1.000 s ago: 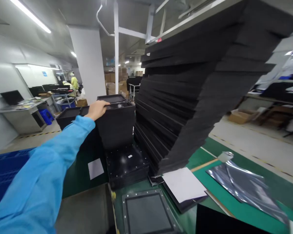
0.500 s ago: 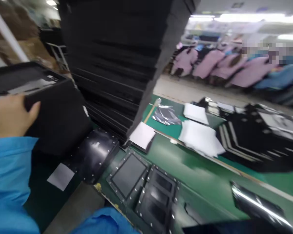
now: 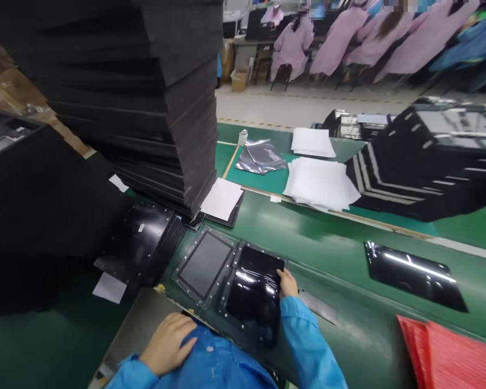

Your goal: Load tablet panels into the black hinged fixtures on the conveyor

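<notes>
My right hand (image 3: 287, 283) is closed on the right edge of a glossy black panel (image 3: 253, 297), thumb on top. The panel lies over a black frame plate (image 3: 223, 308) with small studs along its rim. Directly left is a second studded frame plate (image 3: 204, 267) with a dark grey centre. My left hand (image 3: 170, 341) holds nothing and lies by the front of my blue jacket, fingers stretched out together and thumb apart. A flat grey strip (image 3: 318, 307) lies just right of my right hand.
A tall stack of black foam trays (image 3: 146, 108) rises at the left, beside a large black box (image 3: 32, 200) and black studded plates (image 3: 137, 232). White sheets (image 3: 319, 183), another glossy black panel (image 3: 413, 275) and red packing sheets (image 3: 453, 356) lie rightward. People in pink sit beyond.
My left hand has left the black box and come down to my body. My right hand has come into view, and a glossy panel now covers the right frame plate. The view has turned right.
</notes>
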Available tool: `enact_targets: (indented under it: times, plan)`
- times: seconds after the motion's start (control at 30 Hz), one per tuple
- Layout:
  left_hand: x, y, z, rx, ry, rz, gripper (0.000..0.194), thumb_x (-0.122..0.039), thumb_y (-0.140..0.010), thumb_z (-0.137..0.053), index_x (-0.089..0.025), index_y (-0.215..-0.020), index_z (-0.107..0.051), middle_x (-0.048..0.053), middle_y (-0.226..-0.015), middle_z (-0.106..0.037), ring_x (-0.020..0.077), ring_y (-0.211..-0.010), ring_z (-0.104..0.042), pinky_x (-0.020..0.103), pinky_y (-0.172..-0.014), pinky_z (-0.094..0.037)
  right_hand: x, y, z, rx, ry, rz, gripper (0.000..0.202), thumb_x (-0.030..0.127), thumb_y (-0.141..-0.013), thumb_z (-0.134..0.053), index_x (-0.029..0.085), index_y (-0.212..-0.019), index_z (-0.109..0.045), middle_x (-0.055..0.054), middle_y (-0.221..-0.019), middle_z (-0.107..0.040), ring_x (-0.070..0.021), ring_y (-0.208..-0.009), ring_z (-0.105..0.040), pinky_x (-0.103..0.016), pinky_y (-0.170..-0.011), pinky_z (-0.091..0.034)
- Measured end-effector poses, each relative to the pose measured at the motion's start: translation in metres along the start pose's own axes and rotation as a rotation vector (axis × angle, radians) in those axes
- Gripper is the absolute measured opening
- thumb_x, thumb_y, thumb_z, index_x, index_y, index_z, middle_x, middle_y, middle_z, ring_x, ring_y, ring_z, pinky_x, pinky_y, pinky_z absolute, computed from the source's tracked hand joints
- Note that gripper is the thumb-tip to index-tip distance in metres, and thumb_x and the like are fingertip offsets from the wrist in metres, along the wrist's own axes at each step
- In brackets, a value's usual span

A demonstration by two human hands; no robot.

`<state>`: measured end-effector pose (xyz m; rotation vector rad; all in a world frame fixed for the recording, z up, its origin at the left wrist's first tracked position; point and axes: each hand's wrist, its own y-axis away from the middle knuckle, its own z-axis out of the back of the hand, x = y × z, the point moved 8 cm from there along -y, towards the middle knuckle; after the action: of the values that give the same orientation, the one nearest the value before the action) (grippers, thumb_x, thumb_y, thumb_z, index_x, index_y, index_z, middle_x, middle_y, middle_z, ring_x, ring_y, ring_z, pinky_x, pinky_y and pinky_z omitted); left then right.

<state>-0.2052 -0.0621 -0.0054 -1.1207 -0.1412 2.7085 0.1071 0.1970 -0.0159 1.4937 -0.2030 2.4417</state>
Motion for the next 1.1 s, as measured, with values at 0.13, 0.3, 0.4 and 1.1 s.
enact_targets:
  times: [0.13, 0.3, 0.4, 1.1]
  plan:
    - [0.000, 0.012, -0.025, 0.114, 0.161, 0.066, 0.024, -0.028, -0.087, -0.047, -0.024, -0.101, -0.066, 0.007, -0.102, -0.069, 0.0229, -0.093, -0.063, 0.036, -0.084, -0.049, 0.016, 0.006, 0.015, -0.020, 0.245, 0.081, 0.051, 0.047, -0.061, -0.061, 0.017, -0.101, -0.068, -0.013, -0.098, -0.064, -0.0342, -0.107, -0.052, -0.049, -0.098, -0.035]
    - [0.029, -0.038, -0.041, 0.144, 0.272, 0.119, 0.045, -0.038, -0.078, -0.063, -0.023, -0.121, -0.059, 0.010, -0.129, -0.057, 0.0310, -0.126, -0.044, 0.053, -0.110, -0.026, 0.014, 0.051, 0.032, 0.029, 0.571, 0.340, 0.049, 0.053, -0.064, -0.058, 0.022, -0.100, -0.069, -0.013, -0.121, -0.053, -0.0337, -0.111, -0.049, -0.051, -0.100, -0.034]
    - [0.033, -0.080, -0.070, 0.274, 0.280, 0.124, 0.071, -0.042, -0.073, -0.067, -0.016, -0.136, -0.046, 0.016, -0.145, -0.038, 0.0360, -0.139, -0.020, 0.060, -0.112, -0.003, -0.018, 0.099, 0.041, 0.015, 0.496, 0.315, 0.055, 0.061, -0.065, -0.053, 0.020, -0.099, -0.068, -0.012, -0.120, -0.053, -0.0321, -0.111, -0.050, -0.050, -0.101, -0.036]
    - [0.013, -0.203, -0.087, 0.195, -0.025, 0.309, 0.073, -0.047, -0.079, -0.060, -0.022, -0.142, -0.034, 0.010, -0.156, -0.009, 0.0329, -0.142, 0.003, 0.057, -0.112, -0.003, -0.028, 0.062, 0.035, 0.140, 0.358, 0.199, 0.068, 0.044, -0.072, -0.054, 0.015, -0.133, -0.045, -0.014, -0.120, -0.049, -0.0300, -0.116, -0.046, -0.044, -0.101, -0.038]
